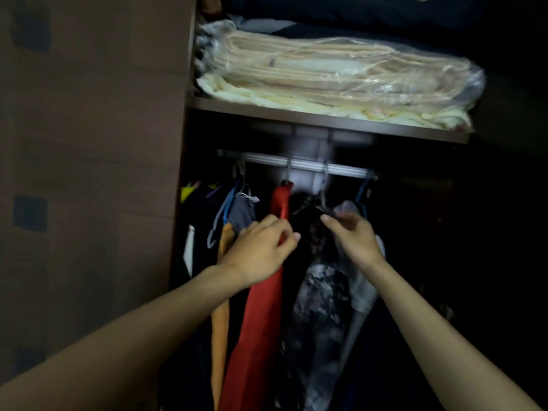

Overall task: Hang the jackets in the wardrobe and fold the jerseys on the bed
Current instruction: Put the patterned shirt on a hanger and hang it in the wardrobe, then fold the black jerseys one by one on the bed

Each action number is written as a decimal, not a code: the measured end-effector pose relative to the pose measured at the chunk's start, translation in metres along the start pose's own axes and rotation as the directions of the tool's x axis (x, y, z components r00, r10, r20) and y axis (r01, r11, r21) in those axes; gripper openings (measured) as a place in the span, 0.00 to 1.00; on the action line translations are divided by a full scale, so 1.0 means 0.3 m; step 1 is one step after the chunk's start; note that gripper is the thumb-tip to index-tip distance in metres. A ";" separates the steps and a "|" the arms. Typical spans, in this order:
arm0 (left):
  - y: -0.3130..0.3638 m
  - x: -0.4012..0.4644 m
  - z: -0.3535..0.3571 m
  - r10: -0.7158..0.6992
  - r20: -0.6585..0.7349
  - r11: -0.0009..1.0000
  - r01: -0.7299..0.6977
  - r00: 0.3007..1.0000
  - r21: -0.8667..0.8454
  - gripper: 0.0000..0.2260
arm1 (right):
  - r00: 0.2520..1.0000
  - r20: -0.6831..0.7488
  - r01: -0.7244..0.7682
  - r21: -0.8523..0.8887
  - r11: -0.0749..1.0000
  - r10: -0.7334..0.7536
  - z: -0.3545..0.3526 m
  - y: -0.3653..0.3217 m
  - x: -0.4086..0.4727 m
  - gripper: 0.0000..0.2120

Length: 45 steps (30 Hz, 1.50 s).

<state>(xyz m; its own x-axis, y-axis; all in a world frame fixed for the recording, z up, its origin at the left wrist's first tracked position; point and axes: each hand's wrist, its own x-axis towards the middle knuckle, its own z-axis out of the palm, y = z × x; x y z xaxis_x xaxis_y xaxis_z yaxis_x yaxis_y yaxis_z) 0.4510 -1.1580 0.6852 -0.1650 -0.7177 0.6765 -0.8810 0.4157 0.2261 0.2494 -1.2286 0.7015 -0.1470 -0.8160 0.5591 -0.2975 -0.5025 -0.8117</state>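
Both arms reach up into the wardrobe (181,173). It's dark in there.

L hand (261,247) is on the red top (261,307), near its neck. Fingers are curled and pinch the red cloth. Just left of it hangs an orange top (221,321), then a grey one (241,212) w/ a blue hanger (222,215). More dark clothes hang far left, too dark to tell what they are.

R hand (354,235) is just right of the red top. Its fingers pinch the dark hanger (323,207) of a black & white jacket (320,307). The jacket hangs down below the hand, between the red top and a pale cloth on its right. The hanger's hook is up at the rail (308,167), but it's too blurry to tell if it sits on the rail.

The rail is a shiny bar that runs left to right above the hands. Another blue hanger (363,194) hangs at its right end.

Above the rail is a shelf (296,115). On it lie folded cream blankets (326,81) in a clear plastic bag. Dark cloth is stacked on top of them.

Left of the wardrobe is a brown wall (89,143).
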 end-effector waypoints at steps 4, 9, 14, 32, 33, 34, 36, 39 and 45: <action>0.075 -0.090 0.044 0.154 0.035 0.928 -0.132 0.987 -0.347 0.21 | 0.993 0.057 -0.103 0.047 0.994 0.101 -0.198 -0.053 -0.308 0.14; 0.299 -0.275 0.091 0.324 0.093 0.789 -0.214 0.942 -0.576 0.23 | 0.983 0.002 -0.185 -0.008 0.983 0.185 -0.423 -0.142 -0.725 0.04; 0.703 -0.499 0.045 0.599 0.073 0.539 -0.334 0.797 -0.773 0.18 | 0.958 -0.062 -0.285 -0.173 0.943 0.279 -0.760 -0.277 -1.264 0.10; 2.431 -1.709 0.097 0.945 -0.136 -0.230 -0.311 -0.296 -0.922 0.29 | 0.136 -0.969 -0.947 -0.066 0.314 0.206 -1.733 -0.574 -3.077 0.13; 2.500 -1.778 0.103 0.930 -0.149 -0.253 -0.293 -0.335 -0.922 0.31 | 0.078 -0.978 -0.959 -0.021 0.282 0.194 -1.740 -0.593 -3.153 0.13; 2.565 -1.847 0.105 0.911 -0.152 -0.271 -0.279 -0.382 -0.921 0.31 | 0.023 -0.983 -0.968 0.023 0.252 0.180 -1.745 -0.611 -3.221 0.13; 2.681 -1.977 0.102 0.863 -0.129 -0.283 -0.256 -0.489 -0.924 0.25 | -0.084 -0.985 -0.970 0.115 0.212 0.148 -1.744 -0.640 -3.343 0.12; 2.848 -2.168 0.128 0.779 -0.120 -0.311 -0.213 -0.616 -0.926 0.13 | -0.240 -0.963 -0.946 0.260 0.195 0.120 -1.741 -0.640 -3.502 0.12; 3.185 -2.515 0.292 0.641 -0.122 -0.416 -0.209 -0.758 -0.885 0.11 | -0.546 -0.833 -0.791 0.548 0.272 0.090 -1.821 -0.469 -3.739 0.12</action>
<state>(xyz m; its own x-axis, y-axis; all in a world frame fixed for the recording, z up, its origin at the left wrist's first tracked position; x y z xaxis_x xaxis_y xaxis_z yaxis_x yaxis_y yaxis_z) -0.3053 -0.2684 0.3294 -0.3856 0.8786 -0.2818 0.7936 0.4716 0.3844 -0.0592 -0.0866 0.2809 -0.7318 0.6388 -0.2375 0.5526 0.3523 -0.7553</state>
